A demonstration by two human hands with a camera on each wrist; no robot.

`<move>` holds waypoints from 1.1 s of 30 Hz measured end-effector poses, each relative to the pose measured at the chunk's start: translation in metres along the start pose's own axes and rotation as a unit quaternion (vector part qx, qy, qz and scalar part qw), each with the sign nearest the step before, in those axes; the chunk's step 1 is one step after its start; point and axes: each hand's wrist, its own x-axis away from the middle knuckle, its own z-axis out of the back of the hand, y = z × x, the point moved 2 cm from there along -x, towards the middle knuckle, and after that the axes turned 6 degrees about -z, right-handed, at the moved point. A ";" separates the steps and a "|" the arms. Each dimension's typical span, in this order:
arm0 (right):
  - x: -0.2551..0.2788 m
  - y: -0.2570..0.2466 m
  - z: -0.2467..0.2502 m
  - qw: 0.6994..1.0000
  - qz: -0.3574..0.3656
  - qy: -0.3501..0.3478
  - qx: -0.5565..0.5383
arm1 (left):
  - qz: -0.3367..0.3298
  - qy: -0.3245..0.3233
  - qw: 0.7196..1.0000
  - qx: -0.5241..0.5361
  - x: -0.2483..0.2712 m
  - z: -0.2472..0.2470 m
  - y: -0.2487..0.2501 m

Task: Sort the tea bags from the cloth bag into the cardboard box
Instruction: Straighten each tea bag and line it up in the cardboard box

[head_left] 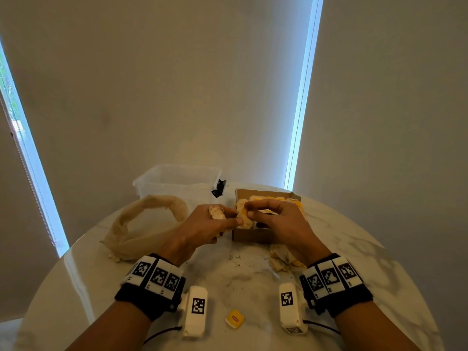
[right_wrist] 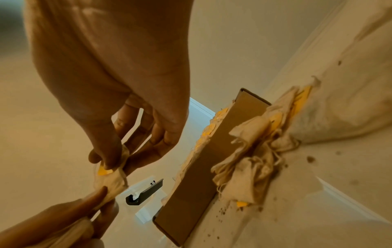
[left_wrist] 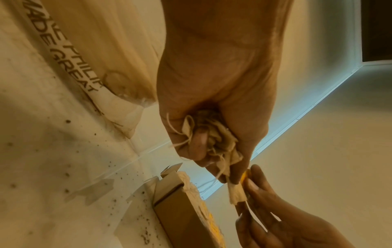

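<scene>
The round marbled tabletop (head_left: pixel 354 249) carries a cardboard box (head_left: pixel 253 235) just beyond the hands, a slumped cloth bag (head_left: pixel 141 224) to their left, a clear plastic tub (head_left: pixel 177 181) farther back, loose tea bags (head_left: pixel 281 259) under the right wrist, a yellow tag (head_left: pixel 234 318) nearest the person, and scattered dark crumbs (head_left: pixel 236 257).

My wristbands (head_left: pixel 154 277) are black with white blocks of black-and-white square codes, the tea bags (right_wrist: pixel 250 161) beside the plain brown cardboard box (right_wrist: pixel 197 171) are pale beige with yellow tags, the cloth bag (head_left: pixel 141 224) is tan, and the table (head_left: pixel 354 249) is grey-veined white marble.
</scene>
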 end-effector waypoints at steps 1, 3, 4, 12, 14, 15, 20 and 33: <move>-0.001 0.000 0.000 1.000 0.000 -0.001 0.005 | -0.001 0.001 1.000 0.000 0.000 0.000 0.001; -0.001 0.000 0.000 1.000 0.006 -0.004 0.023 | -0.005 0.000 1.000 0.001 -0.001 0.000 0.001; -0.001 -0.002 0.000 1.000 0.009 -0.003 0.029 | -0.006 -0.001 1.000 0.003 -0.001 0.000 0.001; -0.034 -0.036 0.075 0.980 0.036 0.057 0.185 | 0.000 0.010 0.999 0.036 -0.002 -0.001 0.000; -0.046 -0.032 0.088 0.960 0.007 0.027 0.280 | 0.005 0.006 0.999 0.037 -0.001 -0.001 0.000; -0.049 -0.028 0.093 0.949 -0.008 0.007 0.314 | 0.008 0.009 0.999 0.038 -0.001 -0.001 -0.001; -0.060 -0.006 0.106 0.917 -0.066 -0.038 0.393 | 0.008 0.017 0.999 0.051 -0.003 0.001 -0.007; -0.068 0.002 0.093 0.895 -0.059 -0.074 0.436 | 0.004 0.009 0.999 0.032 -0.005 0.000 -0.004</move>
